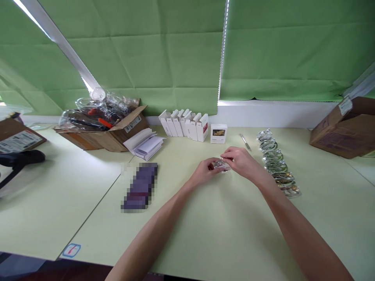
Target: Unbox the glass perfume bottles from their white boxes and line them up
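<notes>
My left hand [203,173] and my right hand [241,162] meet over the middle of the pale table [211,226]. Both pinch one small clear plastic packet [222,165] that has something shiny inside. The left fingers curl under it and the right fingers close on it from above. A row of similar clear packets [277,164] lies just right of my right hand. Behind the hands stand several open white cartons [186,124] and one closed small box [218,133].
A pen [245,141] lies behind my right hand. Folded white leaflets [145,144] rest beside a cardboard box [105,132] full of bagged parts at the back left. Another cardboard box [344,128] sits far right. A blurred dark object [140,187] lies on the left.
</notes>
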Demonstrator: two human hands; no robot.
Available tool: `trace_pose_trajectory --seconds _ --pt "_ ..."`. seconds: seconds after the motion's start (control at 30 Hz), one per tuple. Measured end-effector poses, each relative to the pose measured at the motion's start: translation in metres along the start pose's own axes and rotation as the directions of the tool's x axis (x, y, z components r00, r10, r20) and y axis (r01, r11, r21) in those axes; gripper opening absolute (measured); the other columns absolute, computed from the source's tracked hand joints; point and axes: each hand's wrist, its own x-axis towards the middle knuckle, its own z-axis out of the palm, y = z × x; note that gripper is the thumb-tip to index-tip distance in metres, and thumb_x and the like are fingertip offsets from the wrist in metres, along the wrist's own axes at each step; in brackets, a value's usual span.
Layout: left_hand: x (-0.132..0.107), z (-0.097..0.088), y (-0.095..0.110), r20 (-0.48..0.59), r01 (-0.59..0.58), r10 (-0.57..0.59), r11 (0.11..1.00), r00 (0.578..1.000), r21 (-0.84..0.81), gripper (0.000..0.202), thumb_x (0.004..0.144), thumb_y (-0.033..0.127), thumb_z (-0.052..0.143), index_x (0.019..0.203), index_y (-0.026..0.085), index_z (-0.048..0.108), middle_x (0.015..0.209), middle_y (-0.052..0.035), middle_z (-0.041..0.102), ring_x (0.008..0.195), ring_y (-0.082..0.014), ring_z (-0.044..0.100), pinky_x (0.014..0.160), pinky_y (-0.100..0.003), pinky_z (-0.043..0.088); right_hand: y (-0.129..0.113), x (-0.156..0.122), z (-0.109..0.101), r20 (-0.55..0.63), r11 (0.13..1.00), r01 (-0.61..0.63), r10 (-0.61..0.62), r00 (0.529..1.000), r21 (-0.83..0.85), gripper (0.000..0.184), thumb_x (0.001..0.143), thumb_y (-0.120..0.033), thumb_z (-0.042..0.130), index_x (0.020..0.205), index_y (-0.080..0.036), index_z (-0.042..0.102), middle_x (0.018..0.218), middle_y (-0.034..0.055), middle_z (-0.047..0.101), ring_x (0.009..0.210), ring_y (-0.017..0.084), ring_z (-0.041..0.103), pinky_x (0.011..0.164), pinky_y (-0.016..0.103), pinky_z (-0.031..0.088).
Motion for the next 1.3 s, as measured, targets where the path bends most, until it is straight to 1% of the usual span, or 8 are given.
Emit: trace_pose_trajectory --seconds 0.3,0.57,0.9,1.0,1.07,1.13,1.23,1.3 --pt "-0.001 0.0 0.003 -0.002 0.018 -0.018 1.0 1.0 0.001 0.046 0.081 0.054 0.067 0.108 0.018 0.071 0.075 0.0001 0.06 0.064 -0.0121 0.047 0.059 -0.025 0.037 -0.006 0.001 0.001 0.032 0.994 -0.085 0.087 0.996 -0.061 0.024 0.092 -0.016 0.054 0.079 -0.018 0.074 0.093 0.0086 0.068 0.081 0.019 0.063 0.071 0.03 0.045" --pt "-0.001 0.001 0.002 -0.01 0.02 -0.02 1.0 1.0 -0.006 0.044 0.081 0.053 0.069 0.108 0.018 0.071 0.074 0.0012 0.059 0.064 -0.0116 0.046 0.059 -0.025 0.036 -0.008 0.003 0.001 0.057 0.989 -0.077 0.085 0.995 -0.129 0.027 0.094 -0.017 0.053 0.072 -0.018 0.069 0.08 0.0057 0.064 0.072 0.017 0.058 0.066 0.029 0.04" --pt "-0.001 0.003 -0.003 -0.005 -0.011 0.011 1.0 1.0 -0.018 0.043 0.083 0.051 0.066 0.11 0.018 0.071 0.077 -0.0005 0.058 0.063 -0.0108 0.044 0.057 -0.025 0.035 -0.001 0.006 0.01 0.013 0.977 -0.122 0.126 0.992 -0.174 0.025 0.092 -0.023 0.057 0.071 -0.019 0.069 0.08 0.0079 0.069 0.073 0.019 0.06 0.065 0.029 0.04" --pt "-0.001 0.0 0.0 0.02 0.019 -0.019 1.0 1.0 -0.011 0.051 0.081 0.051 0.069 0.122 0.02 0.067 0.089 -0.0027 0.064 0.065 -0.0115 0.05 0.06 -0.026 0.041 0.002 0.006 0.014 0.002 0.971 -0.119 0.122 0.993 -0.206 0.023 0.092 -0.024 0.058 0.072 -0.019 0.069 0.08 0.0084 0.069 0.072 0.019 0.061 0.065 0.03 0.04" --pt "-0.005 -0.006 0.006 0.024 0.054 -0.055 0.998 0.998 0.009 0.069 0.075 0.051 0.075 0.136 0.024 0.057 0.116 -0.0076 0.065 0.073 -0.0136 0.057 0.066 -0.028 0.047 0.003 0.006 0.015 -0.004 0.965 -0.12 0.122 0.993 -0.233 0.023 0.092 -0.024 0.057 0.073 -0.019 0.069 0.081 0.0086 0.069 0.072 0.02 0.061 0.066 0.03 0.04" --pt "-0.015 -0.019 0.016 -0.034 0.065 -0.063 0.996 0.997 0.064 0.073 0.076 0.051 0.075 0.141 0.025 0.052 0.138 -0.0112 0.056 0.086 -0.0176 0.063 0.075 -0.031 0.052 0.004 0.005 0.016 -0.009 0.96 -0.124 0.126 0.992 -0.251 0.022 0.092 -0.024 0.057 0.074 -0.019 0.069 0.081 0.0085 0.069 0.073 0.02 0.062 0.066 0.031 0.04" --pt "-0.044 -0.056 0.027 -0.203 0.065 -0.015 0.968 0.979 0.242 0.052 0.088 0.052 0.062 0.132 0.024 0.06 0.137 -0.0106 0.059 0.106 -0.0234 0.063 0.091 -0.035 0.051 0.005 0.003 0.016 -0.004 0.959 -0.132 0.135 0.991 -0.249 0.023 0.091 -0.025 0.056 0.071 -0.02 0.067 0.08 0.0074 0.069 0.072 0.02 0.061 0.064 0.031 0.039" --pt "-0.072 -0.091 0.026 -0.274 0.112 -0.002 0.915 0.962 0.388 0.052 0.087 0.054 0.063 0.131 0.026 0.06 0.143 -0.0086 0.055 0.125 -0.0281 0.054 0.106 -0.039 0.043 0.005 0.002 0.015 -0.002 0.962 -0.132 0.135 0.991 -0.24 0.025 0.092 -0.027 0.055 0.069 -0.021 0.064 0.078 0.0064 0.068 0.069 0.02 0.06 0.062 0.031 0.038"
